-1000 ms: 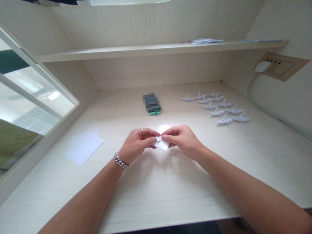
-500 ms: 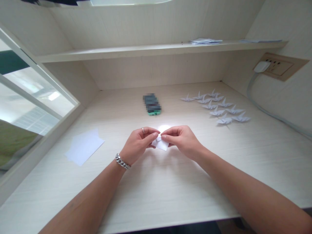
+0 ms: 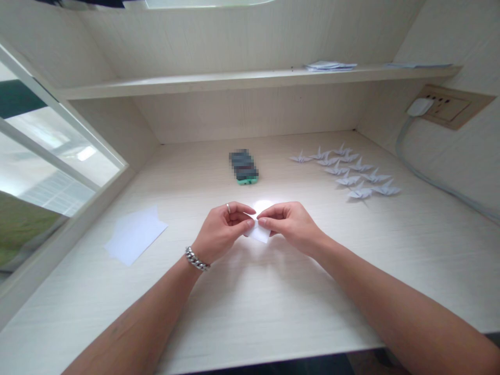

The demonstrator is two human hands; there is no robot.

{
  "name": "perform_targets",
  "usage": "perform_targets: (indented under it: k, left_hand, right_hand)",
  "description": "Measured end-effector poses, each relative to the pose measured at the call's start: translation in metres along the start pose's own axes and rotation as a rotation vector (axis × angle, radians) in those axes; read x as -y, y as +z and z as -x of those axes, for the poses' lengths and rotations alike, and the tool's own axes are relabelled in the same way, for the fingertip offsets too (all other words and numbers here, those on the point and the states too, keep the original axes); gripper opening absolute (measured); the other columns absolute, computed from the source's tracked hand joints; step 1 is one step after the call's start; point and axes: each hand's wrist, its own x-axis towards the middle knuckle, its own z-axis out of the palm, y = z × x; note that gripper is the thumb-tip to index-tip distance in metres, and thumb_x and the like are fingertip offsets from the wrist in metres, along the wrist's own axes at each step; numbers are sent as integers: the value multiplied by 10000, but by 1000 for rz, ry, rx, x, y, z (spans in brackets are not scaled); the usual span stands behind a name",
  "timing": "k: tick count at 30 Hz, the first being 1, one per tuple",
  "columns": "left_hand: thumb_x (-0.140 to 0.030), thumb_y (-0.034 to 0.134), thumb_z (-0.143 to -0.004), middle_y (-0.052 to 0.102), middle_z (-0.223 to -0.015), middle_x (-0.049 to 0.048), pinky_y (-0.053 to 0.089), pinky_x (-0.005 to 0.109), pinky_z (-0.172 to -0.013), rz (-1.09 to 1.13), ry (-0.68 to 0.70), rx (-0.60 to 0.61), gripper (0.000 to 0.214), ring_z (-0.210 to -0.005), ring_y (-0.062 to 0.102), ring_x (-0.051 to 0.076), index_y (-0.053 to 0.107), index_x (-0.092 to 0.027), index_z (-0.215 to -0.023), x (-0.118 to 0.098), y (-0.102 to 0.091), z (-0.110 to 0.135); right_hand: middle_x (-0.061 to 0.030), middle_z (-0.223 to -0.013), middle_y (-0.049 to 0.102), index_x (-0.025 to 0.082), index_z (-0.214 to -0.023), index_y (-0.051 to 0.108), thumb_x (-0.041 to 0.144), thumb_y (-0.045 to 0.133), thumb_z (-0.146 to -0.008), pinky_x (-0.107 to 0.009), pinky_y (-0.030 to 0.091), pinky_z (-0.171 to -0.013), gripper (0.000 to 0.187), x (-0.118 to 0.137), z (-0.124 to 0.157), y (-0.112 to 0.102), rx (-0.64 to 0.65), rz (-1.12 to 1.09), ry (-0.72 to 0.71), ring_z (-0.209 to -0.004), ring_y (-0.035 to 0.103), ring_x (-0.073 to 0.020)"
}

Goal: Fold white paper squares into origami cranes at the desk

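Between my two hands is a small folded piece of white paper point(image 3: 261, 234), held just above the desk. My left hand point(image 3: 226, 226), with a ring and a chain bracelet, pinches its left side, the thumb in front and the index finger slightly lifted. The upper right part sits in the closed thumb and fingers of my right hand point(image 3: 287, 221). My fingers hide the paper's top edge and part of its folds. Off to the right stand several folded white paper cranes point(image 3: 361, 193) in loose rows.
Loose white paper sheets point(image 3: 136, 234) lie at the left on the desk point(image 3: 258, 312). A blurred dark phone-like object point(image 3: 244, 167) with a green end lies behind my hands. More papers point(image 3: 330, 66) rest on the shelf point(image 3: 219, 83). A cable point(image 3: 425, 179) runs from the wall socket point(image 3: 453, 107).
My left index finger has lifted slightly off the paper and the left thumb has shifted a little down its edge. The right hand has hardly moved.
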Motion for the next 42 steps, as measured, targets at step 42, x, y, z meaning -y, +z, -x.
perform_targets:
  k: [42]
  left_hand:
    - [-271, 661, -786, 614, -589, 6, 440, 194, -478, -147, 10, -32, 175, -510, 538, 87, 643, -109, -722, -11, 6, 3]
  right_hand:
    - [-55, -810, 724, 158, -1000, 593, 300, 683, -778, -324, 567, -672, 279, 7, -2, -15, 43, -217, -11, -629, 665, -141]
